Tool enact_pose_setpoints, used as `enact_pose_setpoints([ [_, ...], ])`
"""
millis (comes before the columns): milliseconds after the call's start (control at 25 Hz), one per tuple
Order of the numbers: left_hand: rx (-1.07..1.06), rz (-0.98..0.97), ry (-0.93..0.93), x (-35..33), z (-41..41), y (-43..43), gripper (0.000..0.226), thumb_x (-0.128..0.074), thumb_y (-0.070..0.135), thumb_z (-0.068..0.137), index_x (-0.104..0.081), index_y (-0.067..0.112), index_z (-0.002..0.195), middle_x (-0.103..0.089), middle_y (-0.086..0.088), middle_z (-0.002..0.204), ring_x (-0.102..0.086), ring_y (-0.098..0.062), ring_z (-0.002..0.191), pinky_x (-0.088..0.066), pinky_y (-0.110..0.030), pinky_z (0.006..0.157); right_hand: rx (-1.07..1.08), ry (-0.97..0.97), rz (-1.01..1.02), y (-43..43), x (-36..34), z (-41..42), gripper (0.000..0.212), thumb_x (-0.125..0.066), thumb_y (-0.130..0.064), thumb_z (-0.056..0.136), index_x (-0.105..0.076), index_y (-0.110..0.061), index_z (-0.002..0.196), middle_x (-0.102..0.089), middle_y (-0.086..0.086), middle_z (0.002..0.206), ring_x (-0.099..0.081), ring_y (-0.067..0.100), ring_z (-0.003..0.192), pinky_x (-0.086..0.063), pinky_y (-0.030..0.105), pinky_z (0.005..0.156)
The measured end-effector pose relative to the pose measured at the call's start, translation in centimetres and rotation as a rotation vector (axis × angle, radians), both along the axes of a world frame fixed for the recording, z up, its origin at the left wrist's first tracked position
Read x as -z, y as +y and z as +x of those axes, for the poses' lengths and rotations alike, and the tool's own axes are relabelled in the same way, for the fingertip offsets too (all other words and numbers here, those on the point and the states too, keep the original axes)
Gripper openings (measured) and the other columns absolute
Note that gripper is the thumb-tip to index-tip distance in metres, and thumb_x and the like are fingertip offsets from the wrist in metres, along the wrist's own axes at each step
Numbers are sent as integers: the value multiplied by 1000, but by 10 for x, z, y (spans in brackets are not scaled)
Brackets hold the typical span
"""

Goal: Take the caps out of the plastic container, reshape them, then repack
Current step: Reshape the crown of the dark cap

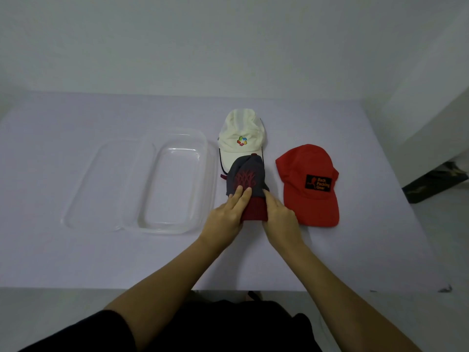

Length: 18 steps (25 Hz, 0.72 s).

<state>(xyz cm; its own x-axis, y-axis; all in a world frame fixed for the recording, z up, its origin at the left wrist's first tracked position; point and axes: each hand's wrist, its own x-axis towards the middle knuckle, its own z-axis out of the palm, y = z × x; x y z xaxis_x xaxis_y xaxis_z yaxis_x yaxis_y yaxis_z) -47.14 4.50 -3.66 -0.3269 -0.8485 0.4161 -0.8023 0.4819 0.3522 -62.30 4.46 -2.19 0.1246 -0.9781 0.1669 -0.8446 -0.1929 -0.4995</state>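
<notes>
While the grey cap (245, 175) is being pressed down on the desk (76, 250), both hands are found at its near end. The left hand (223, 218) is laid open, and its straight fingers (241, 195) are pressed on the front of the grey top, just past the dark red brim (253, 212). The right hand (279, 217) is set against the right side of the same cap and touches it. Its fingers look mostly straight, but the thumb is hidden, so it cannot be told if the brim is pinched or only pushed.

The cap's long line runs from near to far. The brim is pointed at the person and the round top is pointed away. The far end is lying over the brim of the white cap (241, 133), which sits farther off. The red cap (309, 184) is seen just to the right, close to the right hand but apart from the grey cap.

The plastic container (175, 184) is placed just left of the grey cap, with no cap in it. Its long side also runs from near to far. The lid (101, 181) is lying farther left, touching the container.

All three caps are out, so shaping is likely the step in hand. For packing, the grey cap would need to be moved a short way left, with hardly any turning. The left hand is the nearer one to the container.
</notes>
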Motion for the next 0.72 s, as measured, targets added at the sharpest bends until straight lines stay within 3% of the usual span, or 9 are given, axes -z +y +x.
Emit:
enact_pose_setpoints([
  [80, -7, -15, 110, -9, -8, 2, 45, -46, 19, 84, -43, 7, 127, -63, -27, 117, -73, -34, 75, -61, -34, 58, 3, -162, 26, 1, -3, 3, 49, -59, 0, 84, -47, 0, 132, -67, 23, 108, -67, 36, 87, -56, 40, 78],
  [160, 19, -33, 127, -10, -9, 5, 46, -48, 21, 85, -43, 6, 128, -63, -26, 118, -73, -32, 77, -60, -34, 64, 5, -207, -9, 2, -5, 3, 51, -60, 0, 84, -46, -1, 133, -67, 22, 109, -67, 34, 90, -56, 40, 82],
  [280, 71, -76, 72, -11, 3, -4, 53, -54, 7, 82, -39, 8, 132, -58, -23, 128, -67, -36, 101, -61, -38, 70, 1, -164, 23, 1, -7, -10, 58, -57, 5, 82, -41, -3, 137, -63, 22, 117, -65, 37, 96, -54, 45, 84],
  [400, -27, -25, 95, -16, 8, -8, 67, -51, -9, 73, -35, 8, 135, -50, -26, 135, -53, -47, 118, -60, -44, 72, -7, -147, 76, -2, -15, -22, 67, -58, 5, 80, -34, -7, 142, -57, 22, 127, -61, 39, 105, -51, 47, 88],
  [560, -33, -57, 75, -17, 4, 1, 57, -37, -3, 79, -40, 16, 133, -52, -27, 132, -54, -50, 113, -60, -42, 69, -50, -53, 131, 1, -28, -13, 78, -57, -5, 85, -13, -12, 149, -22, 14, 155, -41, 33, 132, -43, 46, 101],
  [720, -14, -9, 352, -28, -6, 6, 44, -43, 9, 86, -45, 20, 129, -54, -26, 131, -71, -33, 91, -58, -25, 72, -100, -349, 109, 14, -27, 1, 81, -48, 8, 85, -3, -20, 146, -28, 12, 153, -39, 25, 134, -41, 36, 106],
])
